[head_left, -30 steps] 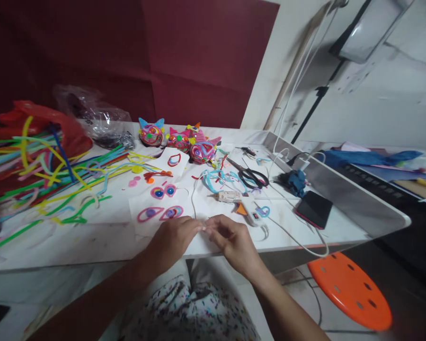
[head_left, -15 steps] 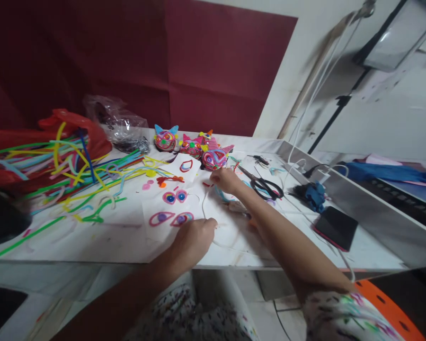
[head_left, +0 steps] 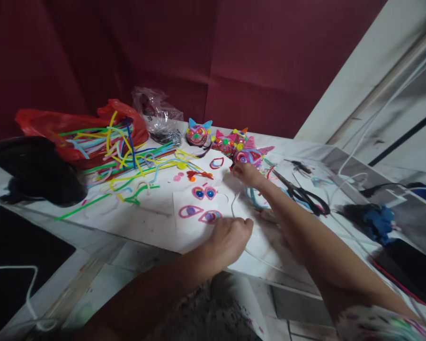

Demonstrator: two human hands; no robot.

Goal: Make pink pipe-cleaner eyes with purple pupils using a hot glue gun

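My left hand (head_left: 232, 239) is closed over the white paper near the table's front edge, its fingertips pinched; what they hold, if anything, is too small to name. My right hand (head_left: 246, 174) is closed too, in front of a pink cat-like ball (head_left: 251, 155), and its fingertips are hard to make out. Left of my hands, pink eye shapes with blue centres (head_left: 205, 193) and larger eye shapes with purple centres (head_left: 190, 211) lie on paper. A red and blue loop (head_left: 217, 163) lies on another sheet. Black-handled scissors (head_left: 307, 196) rest beside my right forearm.
Colourful pipe cleaners (head_left: 124, 156) spill from a red bag (head_left: 53, 128) at the left, beside a black object (head_left: 39, 166). More decorated balls (head_left: 198, 136) stand at the back by a clear bag (head_left: 159, 113). A phone (head_left: 408, 270) and white cable lie at the right.
The view has turned, so the table and objects appear farther right. My hands keep nearly the same places over the table, both still closed.
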